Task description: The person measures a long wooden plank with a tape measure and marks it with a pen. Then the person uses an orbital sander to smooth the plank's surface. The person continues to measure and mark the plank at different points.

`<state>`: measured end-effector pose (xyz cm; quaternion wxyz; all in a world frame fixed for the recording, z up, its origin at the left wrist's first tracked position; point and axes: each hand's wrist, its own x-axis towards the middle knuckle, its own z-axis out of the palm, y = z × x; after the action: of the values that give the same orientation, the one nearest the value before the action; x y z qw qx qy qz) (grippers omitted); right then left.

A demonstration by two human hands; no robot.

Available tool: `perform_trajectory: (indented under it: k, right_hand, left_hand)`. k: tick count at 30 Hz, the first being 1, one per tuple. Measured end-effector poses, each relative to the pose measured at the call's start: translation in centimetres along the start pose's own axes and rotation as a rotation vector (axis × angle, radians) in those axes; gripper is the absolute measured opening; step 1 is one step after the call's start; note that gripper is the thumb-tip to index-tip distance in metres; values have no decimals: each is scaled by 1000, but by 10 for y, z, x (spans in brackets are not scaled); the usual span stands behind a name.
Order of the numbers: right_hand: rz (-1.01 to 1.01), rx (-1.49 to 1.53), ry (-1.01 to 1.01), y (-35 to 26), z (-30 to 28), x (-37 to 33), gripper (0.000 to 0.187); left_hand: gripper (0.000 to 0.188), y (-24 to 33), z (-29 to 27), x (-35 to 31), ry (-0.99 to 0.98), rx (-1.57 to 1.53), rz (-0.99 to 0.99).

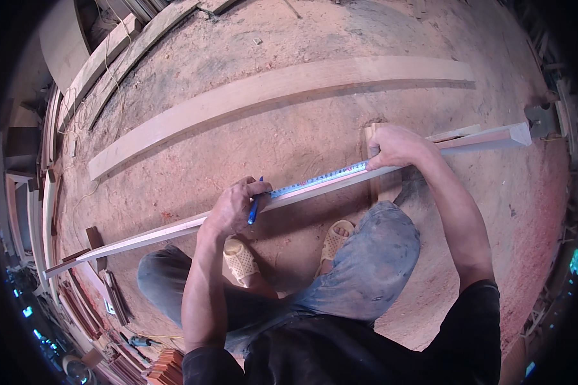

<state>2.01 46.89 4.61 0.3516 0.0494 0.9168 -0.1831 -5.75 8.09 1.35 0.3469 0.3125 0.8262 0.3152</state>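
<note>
Hold the tape measure (321, 179) straight along the long beam (148, 236), pinching it with right fingers (374, 156), gripping blue pen (253, 212) in left fingers (258, 187).

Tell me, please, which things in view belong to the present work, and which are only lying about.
Apparently in use:
- measuring tape, between left hand and right hand
- blue pen, in the left hand
- long wooden strip, beside the tape
- wooden block, beneath the strip

Apparently lying about:
- wide pale board
- stacked reddish pieces
</note>
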Motion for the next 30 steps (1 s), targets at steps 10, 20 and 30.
perform_trajectory:
  k: [10, 20, 30]
  right_hand:
    - [-34, -12, 13, 3, 2, 4, 45]
    - [-1, 16, -52, 3, -1, 8, 43]
    - [-19, -27, -44, 6, 4, 9, 48]
  left_hand:
    - [15, -3, -1, 0, -9, 39, 7]
    - [19, 6, -3, -1, -23, -8, -24]
    - [21, 6, -4, -1, -41, 0, -31]
